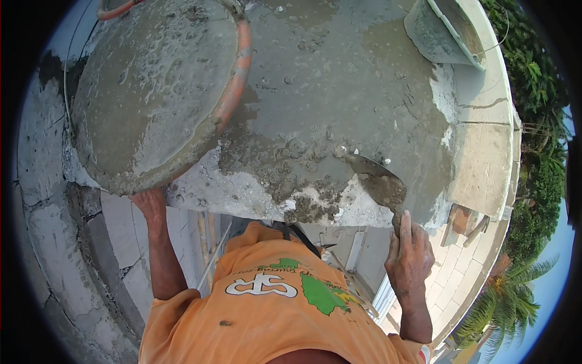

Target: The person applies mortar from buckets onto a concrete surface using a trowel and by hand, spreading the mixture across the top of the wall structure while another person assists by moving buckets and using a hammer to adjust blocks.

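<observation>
A wide round mortar basin (241,57), with an orange, cement-smeared rim, sits at the left on the slab; wet grey mortar coats its inside. At its near rim is my left hand (150,201), closed at the edge, with most of its fingers hidden under the basin. My right hand (410,250) is wrapped round the handle of a pointing trowel (383,184). The blade carries mortar and lies low over the slab's near edge. Beside it, lumpy wet mortar (297,173) is spread along that edge.
Smooth wet cement covers the slab (339,79) beyond the trowel. A mortar-crusted bucket (433,36) lies tipped at the far right against a pale block ledge (483,155). Trees (530,151) stand past the ledge. Below the near edge are poles and a block wall (124,230).
</observation>
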Tool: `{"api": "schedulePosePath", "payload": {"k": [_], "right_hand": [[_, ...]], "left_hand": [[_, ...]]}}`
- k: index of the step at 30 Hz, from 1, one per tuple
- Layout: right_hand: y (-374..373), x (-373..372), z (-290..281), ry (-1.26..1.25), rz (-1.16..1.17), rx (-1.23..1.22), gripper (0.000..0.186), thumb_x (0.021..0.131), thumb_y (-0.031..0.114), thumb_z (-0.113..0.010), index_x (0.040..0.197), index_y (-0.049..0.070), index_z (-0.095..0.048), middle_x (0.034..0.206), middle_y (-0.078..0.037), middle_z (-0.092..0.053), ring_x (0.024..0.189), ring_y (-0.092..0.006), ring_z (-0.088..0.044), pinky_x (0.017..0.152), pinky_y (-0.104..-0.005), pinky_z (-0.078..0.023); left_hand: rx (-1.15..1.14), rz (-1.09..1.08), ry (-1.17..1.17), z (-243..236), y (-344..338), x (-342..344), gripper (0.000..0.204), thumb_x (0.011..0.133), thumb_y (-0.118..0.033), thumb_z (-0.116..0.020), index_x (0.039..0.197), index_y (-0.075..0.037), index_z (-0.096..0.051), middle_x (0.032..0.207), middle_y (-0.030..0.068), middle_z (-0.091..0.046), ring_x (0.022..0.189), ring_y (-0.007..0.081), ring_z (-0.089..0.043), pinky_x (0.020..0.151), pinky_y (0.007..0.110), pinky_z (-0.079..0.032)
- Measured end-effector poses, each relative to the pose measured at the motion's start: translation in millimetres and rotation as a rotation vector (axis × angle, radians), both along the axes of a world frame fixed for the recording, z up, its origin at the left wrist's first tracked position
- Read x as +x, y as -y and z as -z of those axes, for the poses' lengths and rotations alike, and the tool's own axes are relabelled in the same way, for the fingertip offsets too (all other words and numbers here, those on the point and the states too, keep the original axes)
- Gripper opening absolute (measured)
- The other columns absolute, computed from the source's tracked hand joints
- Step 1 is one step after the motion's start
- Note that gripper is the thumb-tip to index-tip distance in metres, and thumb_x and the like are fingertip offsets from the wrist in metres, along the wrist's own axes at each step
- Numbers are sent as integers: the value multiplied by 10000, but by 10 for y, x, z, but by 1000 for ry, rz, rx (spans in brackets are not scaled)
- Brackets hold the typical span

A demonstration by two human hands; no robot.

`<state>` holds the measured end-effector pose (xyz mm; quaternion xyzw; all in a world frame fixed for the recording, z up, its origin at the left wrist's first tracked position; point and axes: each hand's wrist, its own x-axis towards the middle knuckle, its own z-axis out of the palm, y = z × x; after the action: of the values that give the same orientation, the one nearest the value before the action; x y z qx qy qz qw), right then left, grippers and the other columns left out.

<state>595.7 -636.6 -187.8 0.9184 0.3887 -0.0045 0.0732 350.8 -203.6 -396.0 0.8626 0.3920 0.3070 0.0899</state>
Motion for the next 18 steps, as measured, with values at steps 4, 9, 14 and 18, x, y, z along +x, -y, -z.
{"api": "schedulePosePath", "payload": {"k": [4,9,14,18], "right_hand": [[-65,-22,-24,-124,43,119,576,812,68,-681,1349,-31,-501,980,-135,-596,830,-276,-611,702,-373,-523],[-737,-171,107,-304,-193,103,565,818,114,-661,1339,-33,-498,889,-127,-560,823,-266,-622,652,-364,-537],[-516,67,-6,-265,27,-9,556,837,133,-637,1350,-17,-486,878,-144,-555,803,-298,-634,640,-387,-539],[-144,214,-130,-174,316,-59,551,849,139,-634,1360,3,-482,902,-157,-560,790,-324,-639,639,-409,-543]], "left_hand": [[172,32,-173,55,-49,-51,274,1000,-147,-507,1097,96,-589,1119,199,-647,985,275,-583,932,401,-422],[162,110,-90,-28,-58,111,350,1017,-196,-495,1160,119,-542,1185,195,-619,1027,273,-569,955,403,-416],[-73,49,64,-235,115,193,367,1023,-208,-498,1150,134,-539,1186,198,-613,1033,269,-564,947,396,-420],[-190,27,111,-175,59,159,343,996,-176,-537,1162,123,-552,1188,213,-618,1051,302,-570,954,420,-416]]}}
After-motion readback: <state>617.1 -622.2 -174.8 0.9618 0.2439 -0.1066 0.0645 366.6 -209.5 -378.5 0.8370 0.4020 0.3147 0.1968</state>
